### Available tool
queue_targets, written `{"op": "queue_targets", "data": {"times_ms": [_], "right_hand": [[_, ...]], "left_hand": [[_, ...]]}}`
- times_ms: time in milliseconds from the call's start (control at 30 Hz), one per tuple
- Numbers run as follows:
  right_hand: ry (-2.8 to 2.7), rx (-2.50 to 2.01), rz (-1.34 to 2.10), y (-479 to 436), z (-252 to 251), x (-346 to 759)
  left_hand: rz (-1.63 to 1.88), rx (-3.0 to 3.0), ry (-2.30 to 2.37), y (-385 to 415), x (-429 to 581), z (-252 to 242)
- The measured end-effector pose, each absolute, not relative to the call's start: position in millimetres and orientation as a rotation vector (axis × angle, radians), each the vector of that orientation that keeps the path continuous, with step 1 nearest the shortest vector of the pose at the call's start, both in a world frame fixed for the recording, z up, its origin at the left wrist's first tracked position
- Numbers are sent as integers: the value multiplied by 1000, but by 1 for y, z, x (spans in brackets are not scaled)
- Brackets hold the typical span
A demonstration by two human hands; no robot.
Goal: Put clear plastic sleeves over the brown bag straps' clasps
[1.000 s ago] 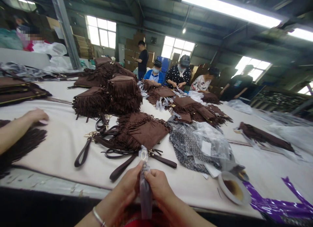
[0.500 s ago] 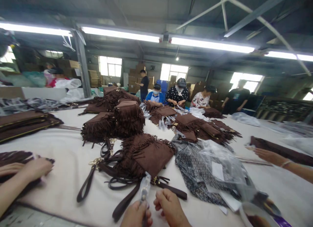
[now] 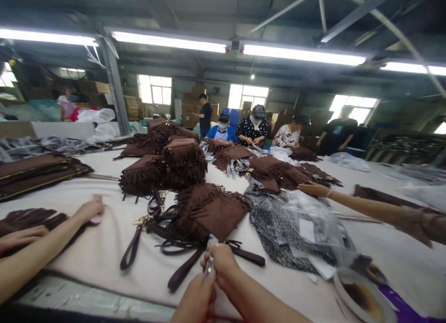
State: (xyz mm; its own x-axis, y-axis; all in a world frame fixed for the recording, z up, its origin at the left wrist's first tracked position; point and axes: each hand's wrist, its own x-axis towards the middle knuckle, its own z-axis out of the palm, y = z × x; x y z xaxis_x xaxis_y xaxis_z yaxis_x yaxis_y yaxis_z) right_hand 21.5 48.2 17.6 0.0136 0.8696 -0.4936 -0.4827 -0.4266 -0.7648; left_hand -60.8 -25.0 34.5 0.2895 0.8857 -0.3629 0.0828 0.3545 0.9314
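At the front edge, my left hand [image 3: 197, 295] is closed round a dark strap with a metal clasp [image 3: 209, 268]. My right hand [image 3: 225, 262] pinches the clear plastic wrap [image 3: 212, 241] at the strap's upper end, touching my left fingers. Just beyond lies a brown fringed bag [image 3: 218, 216], with dark wrist straps [image 3: 183, 272] and gold-coloured clips spread around it. The lower part of the held strap is hidden by my fingers.
Stacks of brown fringed bags [image 3: 184, 163] stand farther back. Right of me lie grey woven fabric [image 3: 265, 225], clear plastic bags [image 3: 313, 211] and a bowl of brown liquid [image 3: 362, 295]. Co-workers' hands reach in from the left [image 3: 88, 209] and right [image 3: 313, 189].
My right hand has moved left and closed on the plastic-wrapped strap end. The left co-worker's hand has slid away from the dark fringe; the right co-worker's arm has reached farther inward.
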Motion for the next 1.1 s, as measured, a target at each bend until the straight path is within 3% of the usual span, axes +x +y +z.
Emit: {"op": "queue_targets", "data": {"times_ms": [333, 733, 867, 933, 1000, 1100], "right_hand": [[-351, -1304, 1756, 35, 8, 33], [-77, -1207, 1545, 48, 1, 40], [-316, -1304, 1584, 49, 6, 82], [-703, -1519, 1401, 37, 6, 100], [-1190, -1594, 916, 20, 6, 109], [-1919, -1247, 300, -3, 12, 107]], "left_hand": [[556, 736, 1115, -32, -75, 41], [604, 720, 1098, -19, -58, 12], [572, 724, 1106, -26, -71, 10], [576, 693, 1096, -25, -78, 14], [575, 661, 1088, -22, -80, 19], [559, 629, 1067, -20, -80, 23]]}}
